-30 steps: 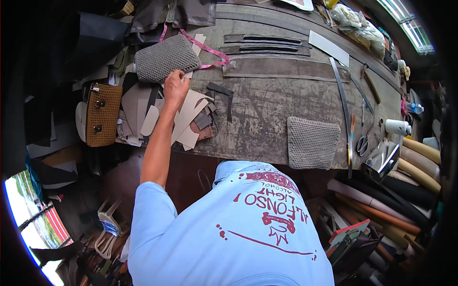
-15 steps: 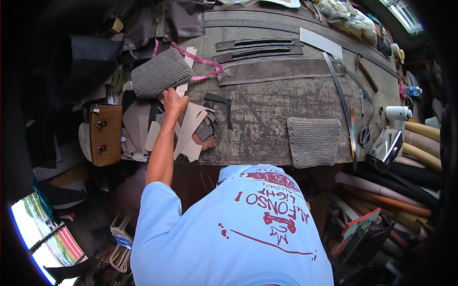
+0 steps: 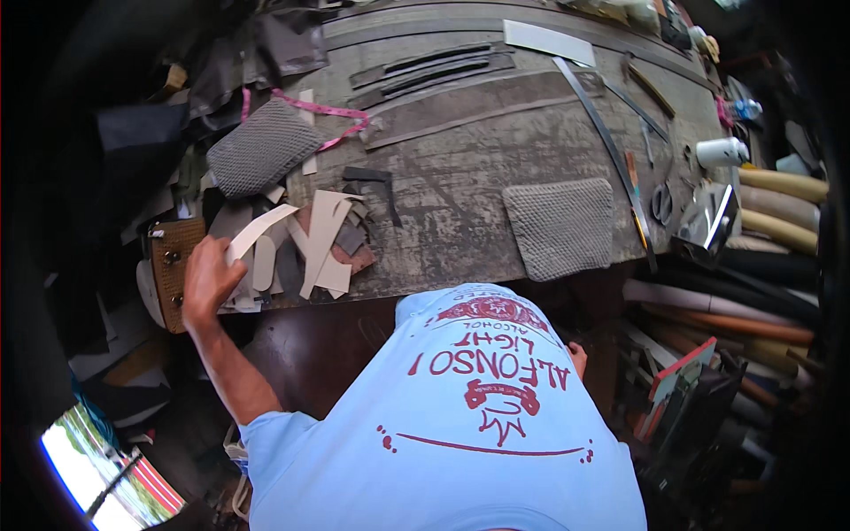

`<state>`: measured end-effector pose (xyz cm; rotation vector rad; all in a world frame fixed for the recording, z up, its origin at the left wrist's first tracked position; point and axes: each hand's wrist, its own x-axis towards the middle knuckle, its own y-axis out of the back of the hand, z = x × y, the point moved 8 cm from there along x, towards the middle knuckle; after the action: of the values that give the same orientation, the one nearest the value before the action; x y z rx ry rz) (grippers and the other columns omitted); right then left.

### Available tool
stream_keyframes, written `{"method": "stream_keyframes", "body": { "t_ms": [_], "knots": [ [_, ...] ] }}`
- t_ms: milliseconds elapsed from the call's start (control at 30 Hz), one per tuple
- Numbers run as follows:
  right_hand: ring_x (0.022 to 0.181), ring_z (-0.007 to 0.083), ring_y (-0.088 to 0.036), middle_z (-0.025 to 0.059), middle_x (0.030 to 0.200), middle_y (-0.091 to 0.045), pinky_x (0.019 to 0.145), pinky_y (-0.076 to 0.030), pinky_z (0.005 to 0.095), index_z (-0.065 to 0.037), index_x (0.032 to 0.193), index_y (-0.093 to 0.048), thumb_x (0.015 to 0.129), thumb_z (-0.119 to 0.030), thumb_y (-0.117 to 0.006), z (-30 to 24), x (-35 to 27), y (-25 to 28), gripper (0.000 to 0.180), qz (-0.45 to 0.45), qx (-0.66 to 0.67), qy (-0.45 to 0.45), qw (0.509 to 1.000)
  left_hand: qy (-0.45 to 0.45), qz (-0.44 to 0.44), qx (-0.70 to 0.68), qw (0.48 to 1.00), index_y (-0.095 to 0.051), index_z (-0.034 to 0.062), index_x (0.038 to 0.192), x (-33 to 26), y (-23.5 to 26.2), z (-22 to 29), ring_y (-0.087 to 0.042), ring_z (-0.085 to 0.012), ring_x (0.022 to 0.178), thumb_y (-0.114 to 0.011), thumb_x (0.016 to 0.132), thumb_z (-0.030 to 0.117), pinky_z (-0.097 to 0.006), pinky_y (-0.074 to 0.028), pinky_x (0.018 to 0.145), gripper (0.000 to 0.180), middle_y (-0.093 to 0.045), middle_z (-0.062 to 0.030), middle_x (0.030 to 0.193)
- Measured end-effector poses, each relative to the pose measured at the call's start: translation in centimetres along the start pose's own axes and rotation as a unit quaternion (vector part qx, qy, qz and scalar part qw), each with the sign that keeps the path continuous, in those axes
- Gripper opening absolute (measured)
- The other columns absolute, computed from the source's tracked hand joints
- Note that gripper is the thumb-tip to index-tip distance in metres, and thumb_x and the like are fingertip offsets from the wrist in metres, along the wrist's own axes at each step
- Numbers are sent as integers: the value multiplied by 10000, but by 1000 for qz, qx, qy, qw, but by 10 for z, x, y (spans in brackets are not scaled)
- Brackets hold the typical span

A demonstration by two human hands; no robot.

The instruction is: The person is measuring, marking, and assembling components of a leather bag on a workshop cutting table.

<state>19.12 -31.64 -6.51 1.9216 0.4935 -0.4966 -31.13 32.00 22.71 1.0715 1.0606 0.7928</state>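
Note:
My left hand [image 3: 212, 276] is closed on one end of a curved cream strip [image 3: 264, 228] at the table's left front, beside a brown woven bag [image 3: 168, 252] with dark clasps. The strip's free end rises over a pile of cream, grey and brown offcuts [image 3: 320, 248]. Behind the pile lies a grey woven panel [image 3: 264, 146], with a pink tape measure [image 3: 341, 113] curling past it. A second grey woven panel [image 3: 560, 226] rests at the front edge. Only a bit of my right hand [image 3: 577, 357] shows beyond the blue shirt, its fingers hidden.
Long dark strips [image 3: 434, 73] and a brown band [image 3: 478, 106] cross the worktable [image 3: 443, 190]. On the right are a metal ruler [image 3: 606, 146], scissors [image 3: 661, 203] and a white bottle [image 3: 722, 152]. Rolls of material [image 3: 779, 228] stack beyond that side.
My left hand has come back from beside the far grey panel to the table's left front, now with the cream strip in it. The whole view has shifted.

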Motion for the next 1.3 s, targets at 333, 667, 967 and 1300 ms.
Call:
{"method": "stream_keyframes", "body": {
  "t_ms": [333,667,967,1300],
  "knots": [
    [816,216,-696,196,1433,-475,779,-558,332,-40,1177,-662,895,-170,-672,-69,62,55,310,122,6,133,984,-339,-70,-285,894,-619,44,1247,-9,-76,281,-665,-262,932,-682,778,-14,-338,-544,823,477,-636,-138,1121],
    [827,218,-674,201,1440,-466,793,-544,346,-10,1141,-640,905,-73,-619,-119,153,159,245,169,89,326,926,-418,-11,-75,905,-561,60,1208,-60,-275,447,-569,-355,1097,-687,694,-16,-450,-480,937,535,-564,-163,1184],
    [1050,460,-613,247,1442,-429,849,-532,506,-50,1029,-595,896,-162,-654,-190,255,211,184,155,-126,423,884,-379,43,-80,921,-546,32,1270,-63,-266,504,-428,-393,1327,-740,739,60,-490,-351,1104,566,-431,-204,1432],
    [895,436,-627,230,869,-651,761,-486,497,-4,916,-615,804,-156,-718,-212,327,200,215,-58,-233,387,890,-415,67,-81,904,-581,74,1257,-66,-297,561,-505,-368,1232,-765,758,80,-470,-428,1030,532,-530,-169,1339]
  ]
}}
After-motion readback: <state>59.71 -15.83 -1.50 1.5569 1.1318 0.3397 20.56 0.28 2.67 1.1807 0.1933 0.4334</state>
